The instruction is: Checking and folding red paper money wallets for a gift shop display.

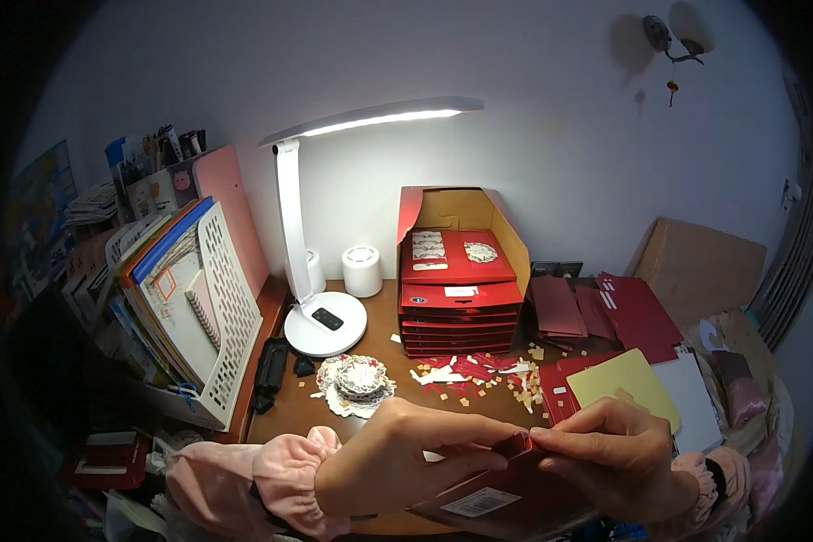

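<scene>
Both hands meet at the near edge of the desk over a dark red flat paper packet (515, 498) with a white printed label. My left hand (423, 454) pinches the packet's upper edge, where a small red folded flap (513, 444) stands up between thumb and fingers. Fingertips of my right hand (603, 454) hold the same flap's corner from the right. Beyond them lie red and white paper scraps (471, 371) with small tan squares (528, 389). Left of the scraps sits a stack of lacy paper cutouts (360, 383). A yellow sheet (623, 389) rests behind my right hand.
An open red box (515, 264) of stacked red packets stands at the back. A white desk lamp (325, 332), white canisters (362, 271) and a black object (269, 366) are left of it. A perforated file holder (227, 325) borders the left; red envelopes (640, 315) lie right.
</scene>
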A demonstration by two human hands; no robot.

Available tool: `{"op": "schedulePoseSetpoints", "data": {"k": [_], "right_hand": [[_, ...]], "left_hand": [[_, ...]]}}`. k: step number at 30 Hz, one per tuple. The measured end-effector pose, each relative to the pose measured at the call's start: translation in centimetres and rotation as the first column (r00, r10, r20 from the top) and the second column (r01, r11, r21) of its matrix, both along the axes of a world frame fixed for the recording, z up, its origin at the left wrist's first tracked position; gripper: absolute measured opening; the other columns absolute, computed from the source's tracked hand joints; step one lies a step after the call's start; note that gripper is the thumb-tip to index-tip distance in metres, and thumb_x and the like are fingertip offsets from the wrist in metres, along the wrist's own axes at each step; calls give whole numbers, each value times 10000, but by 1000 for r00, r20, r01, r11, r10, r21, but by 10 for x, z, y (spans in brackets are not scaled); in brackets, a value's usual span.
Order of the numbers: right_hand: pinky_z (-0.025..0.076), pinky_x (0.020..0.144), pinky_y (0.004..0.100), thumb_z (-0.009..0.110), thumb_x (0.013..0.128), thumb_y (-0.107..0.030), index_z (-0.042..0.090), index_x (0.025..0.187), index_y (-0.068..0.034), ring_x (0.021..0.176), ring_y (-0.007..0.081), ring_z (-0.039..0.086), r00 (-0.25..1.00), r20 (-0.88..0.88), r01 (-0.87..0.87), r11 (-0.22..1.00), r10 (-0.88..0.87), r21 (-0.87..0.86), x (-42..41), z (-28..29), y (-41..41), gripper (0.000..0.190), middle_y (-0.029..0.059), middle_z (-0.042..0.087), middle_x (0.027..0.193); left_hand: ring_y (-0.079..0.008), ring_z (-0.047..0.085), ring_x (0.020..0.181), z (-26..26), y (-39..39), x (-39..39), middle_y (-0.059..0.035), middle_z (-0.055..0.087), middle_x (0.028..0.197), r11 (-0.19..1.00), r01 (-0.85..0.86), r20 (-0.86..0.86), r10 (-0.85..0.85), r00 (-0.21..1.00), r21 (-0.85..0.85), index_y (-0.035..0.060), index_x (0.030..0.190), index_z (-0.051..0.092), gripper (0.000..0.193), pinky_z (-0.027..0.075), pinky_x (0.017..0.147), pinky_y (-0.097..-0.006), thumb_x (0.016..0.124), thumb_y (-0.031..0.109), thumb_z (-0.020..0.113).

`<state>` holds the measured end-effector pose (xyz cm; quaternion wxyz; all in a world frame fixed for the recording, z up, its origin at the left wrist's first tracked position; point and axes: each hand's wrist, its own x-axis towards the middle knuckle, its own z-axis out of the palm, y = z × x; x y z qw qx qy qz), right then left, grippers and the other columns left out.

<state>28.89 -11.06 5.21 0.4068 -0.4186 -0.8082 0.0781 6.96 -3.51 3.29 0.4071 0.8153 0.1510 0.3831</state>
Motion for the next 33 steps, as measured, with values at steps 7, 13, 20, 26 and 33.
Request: {"op": "schedulePoseSetpoints", "data": {"k": [7, 13, 20, 26, 33], "right_hand": [[477, 616, 236, 773, 704, 19, 720, 1035, -64, 724, 138, 611, 1000, 20, -8, 1000, 8, -9, -2, 1, -1, 346, 71, 670, 884], [478, 609, 235, 771, 705, 19, 719, 1034, -60, 724, 136, 611, 1000, 24, -18, 1000, 17, 5, -2, 1, 0, 342, 74, 670, 883], [477, 608, 236, 774, 698, 19, 720, 1035, -62, 720, 137, 614, 1000, 21, -7, 1000, 7, 0, -3, 1, 1, 351, 71, 665, 867], [483, 612, 241, 775, 702, 8, 716, 1040, -62, 723, 143, 619, 999, 50, 5, 1000, -6, 7, -5, 2, 1, 350, 75, 662, 868], [537, 680, 285, 759, 737, -13, 681, 1118, -60, 802, 188, 649, 999, 40, -14, 1000, 13, 28, -6, -1, 2, 391, 107, 641, 949]], "left_hand": [[-163, 702, 764, 3, 4, -4, -113, 717, 878, 999, 30, -15, -29, 999, 20, 13, 1055, 682, 246, 554, 681, -261, 814, 58, 704], [-160, 702, 777, 3, 6, -4, -115, 718, 881, 999, 45, -29, -44, 999, 9, 14, 1050, 685, 236, 554, 682, -263, 815, 43, 697], [-221, 709, 777, -1, 2, -1, -142, 710, 875, 996, -37, 2, 37, 999, 86, 5, 1024, 688, 209, 561, 661, -276, 820, 51, 689], [-250, 702, 797, -6, -11, -3, -145, 693, 947, 948, -111, -32, 126, 992, 297, 17, 1151, 626, 346, 577, 670, -291, 810, 46, 675], [-242, 711, 762, -2, -23, 3, -149, 700, 895, 840, -242, 13, 270, 963, 486, -18, 1045, 675, 286, 590, 645, -292, 759, -18, 688]]}}
